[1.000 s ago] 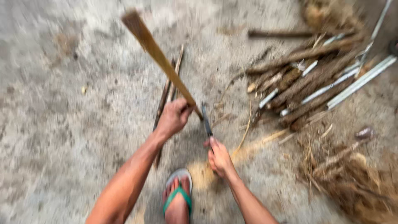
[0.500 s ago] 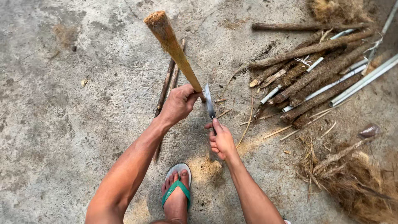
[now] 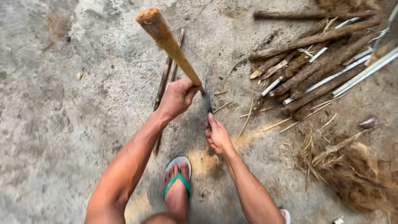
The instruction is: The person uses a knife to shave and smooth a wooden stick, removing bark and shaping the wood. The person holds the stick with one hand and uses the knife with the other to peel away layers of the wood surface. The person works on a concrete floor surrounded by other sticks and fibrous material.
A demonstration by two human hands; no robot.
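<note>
Meanwhile left hand (image 3: 177, 97) stayed clamped round the brown stalk (image 3: 168, 43), now tilted steeper, while right hand (image 3: 217, 137), fist closed on the knife (image 3: 208, 97), brought its blade alongside.

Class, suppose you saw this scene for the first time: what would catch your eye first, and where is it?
First, the thick brown stick, held upright at centre by the left hand, its frayed end near the camera. Just right of it, the right hand holds a knife blade-up against the stick. A pile of rough stalks lies at upper right on the concrete floor.

Both hands (image 3: 178, 97) (image 3: 217, 137) fisted — arms outstretched
</note>
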